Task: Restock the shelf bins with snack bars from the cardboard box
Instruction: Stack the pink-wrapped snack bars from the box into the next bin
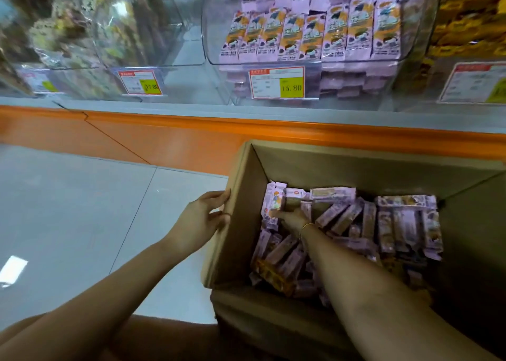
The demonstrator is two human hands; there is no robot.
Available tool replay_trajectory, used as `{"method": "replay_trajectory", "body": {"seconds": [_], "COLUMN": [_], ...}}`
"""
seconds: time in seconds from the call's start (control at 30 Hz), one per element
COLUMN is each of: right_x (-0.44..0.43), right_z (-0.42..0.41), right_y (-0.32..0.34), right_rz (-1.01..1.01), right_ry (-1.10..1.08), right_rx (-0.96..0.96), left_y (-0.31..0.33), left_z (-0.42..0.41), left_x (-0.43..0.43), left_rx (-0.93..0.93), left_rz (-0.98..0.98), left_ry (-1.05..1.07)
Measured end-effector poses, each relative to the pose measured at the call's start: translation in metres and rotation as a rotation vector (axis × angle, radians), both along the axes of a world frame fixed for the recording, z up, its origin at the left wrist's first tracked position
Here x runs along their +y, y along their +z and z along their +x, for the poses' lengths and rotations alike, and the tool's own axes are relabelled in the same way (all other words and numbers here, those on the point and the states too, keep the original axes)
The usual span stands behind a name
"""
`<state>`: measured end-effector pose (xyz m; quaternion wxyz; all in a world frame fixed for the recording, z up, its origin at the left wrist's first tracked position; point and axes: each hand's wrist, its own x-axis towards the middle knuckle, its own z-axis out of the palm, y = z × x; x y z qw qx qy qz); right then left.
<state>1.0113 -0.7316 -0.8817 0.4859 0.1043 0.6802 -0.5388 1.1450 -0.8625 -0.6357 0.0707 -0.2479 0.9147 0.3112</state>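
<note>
Head camera, looking down: snack bars (342, 218) lie jumbled in the open cardboard box (243, 237) at 4 o'clock. Those in the middle have their long axes slanting from 7 toward 1 o'clock, while those at the right side run 12 to 6. My right hand (291, 218) is down among the bars near the box's left wall, a thin bracelet (306, 226) at the wrist. Its fingers touch the purple wrappers, but I cannot tell whether they are closed on one. My left hand (202, 218) grips the rim of that left wall, thumb at the top edge, fingers curled on the outside. At 12 o'clock a clear shelf bin (216, 45) holds matching bars upright in rows, faces forward, above a price tag (276, 82) reading 15.80. An orange shelf base (191, 141) crosses the middle, and grey floor tiles (68, 196) fill 9 o'clock.
</note>
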Motion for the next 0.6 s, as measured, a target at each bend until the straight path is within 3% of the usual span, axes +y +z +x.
{"method": "replay_trajectory", "body": {"seconds": [0.2, 0.4, 0.5, 0.53, 0.6], "right_x": [-0.001, 0.021, 0.047, 0.056, 0.071], "right_z": [0.005, 0.001, -0.003, -0.003, -0.003], "right_y": [0.055, 0.13, 0.175, 0.188, 0.216], "right_rz": [0.008, -0.295, -0.483, -0.545, -0.651], "right_ry": [-0.09, 0.026, 0.059, 0.056, 0.044], "right_rx": [0.004, -0.049, -0.073, -0.054, 0.003], "left_y": [0.001, 0.008, 0.022, 0.029, 0.043], "left_z": [-0.004, -0.009, -0.019, -0.022, -0.031], "left_x": [-0.002, 0.0, 0.014, 0.021, 0.034], "left_rx": [-0.006, -0.117, -0.043, -0.018, -0.025], "left_rz": [0.023, -0.086, -0.152, -0.043, 0.355], "left_ry": [0.011, -0.075, -0.075, 0.001, 0.151]}}
